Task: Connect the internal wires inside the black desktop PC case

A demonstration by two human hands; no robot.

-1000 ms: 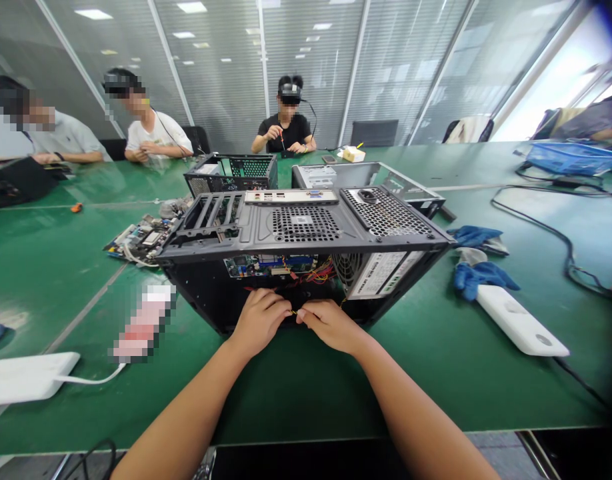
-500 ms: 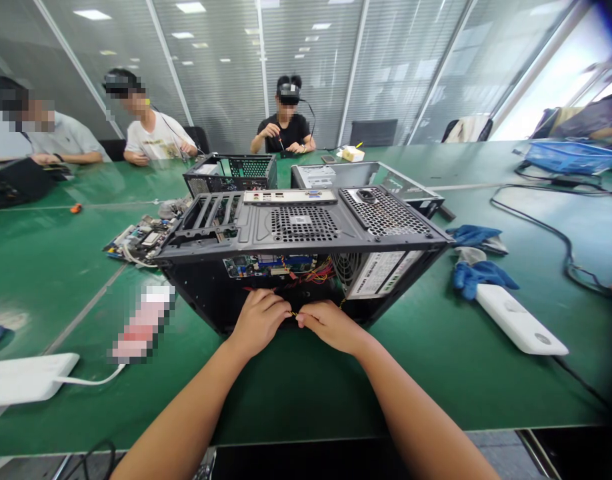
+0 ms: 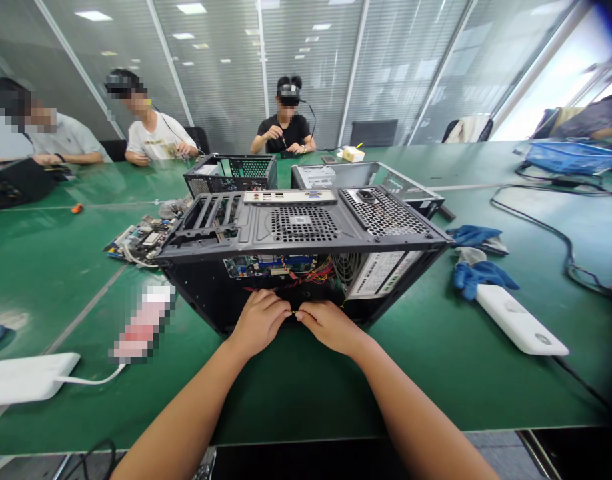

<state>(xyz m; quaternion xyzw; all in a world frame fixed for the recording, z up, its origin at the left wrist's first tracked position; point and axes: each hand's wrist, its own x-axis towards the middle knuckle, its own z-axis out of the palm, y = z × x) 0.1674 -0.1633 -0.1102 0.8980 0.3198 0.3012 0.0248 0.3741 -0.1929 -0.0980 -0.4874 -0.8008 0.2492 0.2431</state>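
A black computer case (image 3: 296,249) lies in front of me with its open side facing me. At its lower edge, my left hand (image 3: 260,321) and my right hand (image 3: 331,325) meet almost fingertip to fingertip. Both are closed in a pinch on a thin yellow-and-black cable (image 3: 294,313), of which only a short piece shows between them. Behind the hands, inside the case, are a green motherboard (image 3: 246,266), a bundle of red and yellow wires (image 3: 322,272) and a power supply (image 3: 383,275) with a white label. My fingers hide part of the interior.
On the left are a loose circuit board (image 3: 141,239) and a white power bank (image 3: 31,379) cabled to a blurred-out object. Blue gloves (image 3: 481,277) and a white box-shaped device (image 3: 521,320) lie right. More cases (image 3: 231,172) stand behind; several people sit around the table.
My right hand has shifted slightly left toward my left hand, so less cable shows between them. The case has stayed in place.
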